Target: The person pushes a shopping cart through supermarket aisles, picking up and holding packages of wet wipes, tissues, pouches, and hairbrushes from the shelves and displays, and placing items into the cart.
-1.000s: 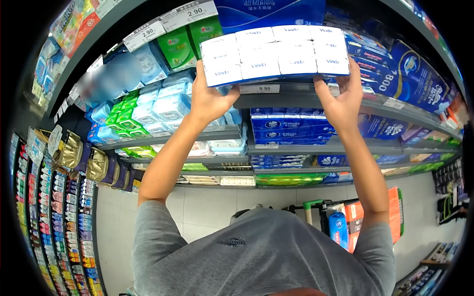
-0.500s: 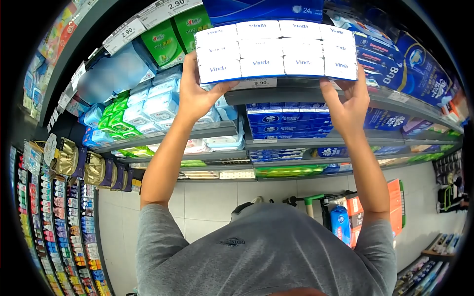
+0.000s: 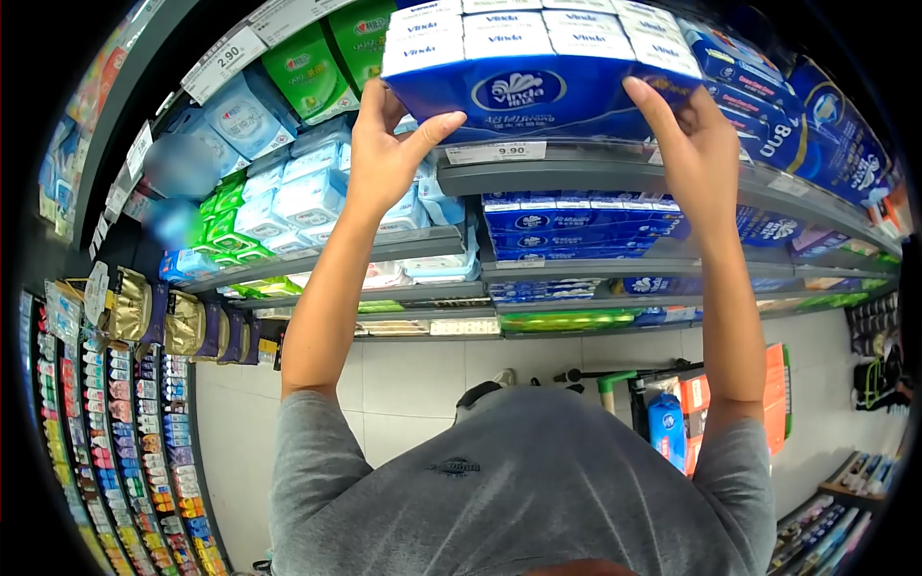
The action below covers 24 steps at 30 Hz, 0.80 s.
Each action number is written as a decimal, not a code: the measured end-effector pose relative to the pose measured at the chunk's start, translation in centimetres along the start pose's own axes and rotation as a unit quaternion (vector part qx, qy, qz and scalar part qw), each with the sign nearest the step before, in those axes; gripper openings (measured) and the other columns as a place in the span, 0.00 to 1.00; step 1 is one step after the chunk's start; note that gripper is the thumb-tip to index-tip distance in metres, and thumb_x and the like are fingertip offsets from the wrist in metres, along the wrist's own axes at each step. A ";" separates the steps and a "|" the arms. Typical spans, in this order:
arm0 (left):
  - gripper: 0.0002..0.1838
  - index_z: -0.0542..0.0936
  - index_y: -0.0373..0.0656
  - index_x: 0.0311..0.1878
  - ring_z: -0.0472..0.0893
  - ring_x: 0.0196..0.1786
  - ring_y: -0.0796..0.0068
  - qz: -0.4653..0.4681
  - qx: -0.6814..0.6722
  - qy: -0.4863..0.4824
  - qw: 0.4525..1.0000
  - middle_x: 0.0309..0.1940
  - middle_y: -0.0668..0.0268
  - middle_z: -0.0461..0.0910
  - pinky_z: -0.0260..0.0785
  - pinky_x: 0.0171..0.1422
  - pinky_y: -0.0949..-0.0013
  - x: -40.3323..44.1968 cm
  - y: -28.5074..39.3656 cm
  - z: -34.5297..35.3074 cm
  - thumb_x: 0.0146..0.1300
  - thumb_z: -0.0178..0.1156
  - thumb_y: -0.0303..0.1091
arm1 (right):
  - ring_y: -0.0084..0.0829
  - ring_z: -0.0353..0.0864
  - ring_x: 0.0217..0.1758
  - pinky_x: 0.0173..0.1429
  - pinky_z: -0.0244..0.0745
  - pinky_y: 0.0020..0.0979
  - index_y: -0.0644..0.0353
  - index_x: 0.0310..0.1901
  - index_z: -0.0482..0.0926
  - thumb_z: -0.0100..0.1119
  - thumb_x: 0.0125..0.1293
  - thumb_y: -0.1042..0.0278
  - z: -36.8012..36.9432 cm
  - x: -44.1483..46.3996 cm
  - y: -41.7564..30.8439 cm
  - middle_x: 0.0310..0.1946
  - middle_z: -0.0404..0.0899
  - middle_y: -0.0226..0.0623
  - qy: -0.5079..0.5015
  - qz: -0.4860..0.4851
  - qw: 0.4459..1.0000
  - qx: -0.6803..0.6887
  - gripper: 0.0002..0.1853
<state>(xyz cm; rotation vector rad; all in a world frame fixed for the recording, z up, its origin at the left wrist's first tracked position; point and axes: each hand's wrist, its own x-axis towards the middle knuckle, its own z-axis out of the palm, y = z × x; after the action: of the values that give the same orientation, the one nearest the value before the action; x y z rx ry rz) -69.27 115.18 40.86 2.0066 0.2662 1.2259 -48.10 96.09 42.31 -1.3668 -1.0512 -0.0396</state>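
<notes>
A blue and white Vinda multipack of tissues (image 3: 523,91) sits at the upper shelf's front edge, its printed blue front facing me and white pack ends on top. My left hand (image 3: 396,144) grips its left end, thumb along the lower front and fingers partly hidden behind the side. On the other end, my right hand (image 3: 693,134) has its thumb pressed against the front, with the other fingers round the right side. Just beneath the multipack, a 9.90 price label (image 3: 497,152) runs along the shelf edge.
Light-blue and white packs (image 3: 303,197) and green packs (image 3: 307,77) stand to the left. More blue packs (image 3: 576,230) fill the shelf below. Behind me, a cart (image 3: 624,394) holds a blue package (image 3: 665,427). Gold pouches (image 3: 184,331) hang at the left.
The multipack has tilted and moved back onto the shelf, so its blue front now shows beneath the white ends. Both hands have stayed on its sides.
</notes>
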 end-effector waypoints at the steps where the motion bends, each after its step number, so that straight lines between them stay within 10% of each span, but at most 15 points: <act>1: 0.34 0.66 0.33 0.58 0.78 0.52 0.68 0.002 0.020 -0.001 1.000 0.48 0.54 0.79 0.71 0.58 0.66 0.1 -0.2 0.0 0.54 0.73 0.36 | 0.26 0.83 0.42 0.46 0.75 0.24 0.66 0.46 0.81 0.67 0.62 0.60 0.1 0.3 -0.7 0.41 0.84 0.41 0.003 0.003 1.000 -0.001 0.18; 4: 0.33 0.68 0.32 0.56 0.77 0.53 0.68 -0.045 -0.004 0.011 0.999 0.48 0.55 0.79 0.68 0.59 0.67 0.3 0.0 0.4 0.54 0.73 0.38 | 0.15 0.75 0.26 0.28 0.64 0.17 0.69 0.43 0.80 0.65 0.62 0.48 0.5 0.9 -1.4 0.26 0.81 0.33 0.001 0.026 0.998 -0.056 0.26; 13: 0.31 0.67 0.31 0.56 0.77 0.52 0.69 -0.044 -0.026 0.024 0.998 0.48 0.55 0.78 0.69 0.57 0.69 -0.2 -0.9 0.6 0.55 0.72 0.34 | 0.13 0.60 0.16 0.20 0.53 0.21 0.66 0.30 0.80 0.64 0.60 0.42 -0.2 1.5 0.0 0.12 0.66 0.23 0.005 0.002 0.984 -0.178 0.27; 16: 0.31 0.68 0.32 0.56 0.78 0.49 0.72 -0.108 -0.033 0.017 0.993 0.48 0.56 0.78 0.71 0.49 0.73 0.1 -0.1 0.5 0.55 0.72 0.33 | 0.18 0.72 0.23 0.28 0.65 0.23 0.66 0.36 0.82 0.65 0.62 0.52 -0.5 2.5 -2.6 0.19 0.76 0.30 -0.036 0.037 0.977 -0.205 0.20; 18: 0.30 0.68 0.32 0.56 0.79 0.47 0.74 -0.128 -0.043 0.013 0.991 0.48 0.57 0.78 0.71 0.45 0.74 0.0 -0.8 0.2 0.55 0.72 0.33 | 0.53 0.82 0.37 0.41 0.75 0.41 0.77 0.34 0.77 0.62 0.61 0.53 -0.2 2.0 -7.0 0.30 0.79 0.61 -0.056 0.148 0.967 -0.197 0.25; 24: 0.28 0.69 0.32 0.55 0.78 0.44 0.76 -0.140 -0.057 0.004 0.988 0.47 0.57 0.79 0.69 0.42 0.76 -0.5 -0.6 0.4 0.55 0.71 0.31 | 0.53 0.82 0.36 0.40 0.75 0.41 0.77 0.34 0.77 0.63 0.61 0.47 0.1 1.5 -2.0 0.28 0.79 0.62 -0.012 0.043 0.971 -0.233 0.29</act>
<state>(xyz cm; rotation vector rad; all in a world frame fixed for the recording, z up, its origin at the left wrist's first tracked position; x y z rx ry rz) -69.04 115.14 39.98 1.7962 0.4571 1.0477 -48.43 96.43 44.74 -1.8398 -1.0393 -0.2190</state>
